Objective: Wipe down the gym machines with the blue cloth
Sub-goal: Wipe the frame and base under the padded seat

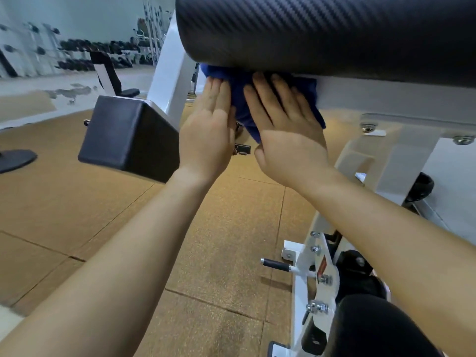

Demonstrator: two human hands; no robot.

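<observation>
I have both palms flat on the dark blue cloth, fingers straight and pressing rather than gripping: my left hand covers its left edge and my right hand its right part. The cloth is bunched against the white painted steel beam, right under the big black textured cylindrical pad. A black rectangular cushion sits left of my hands, above the brown speckled rubber floor tiles.
</observation>
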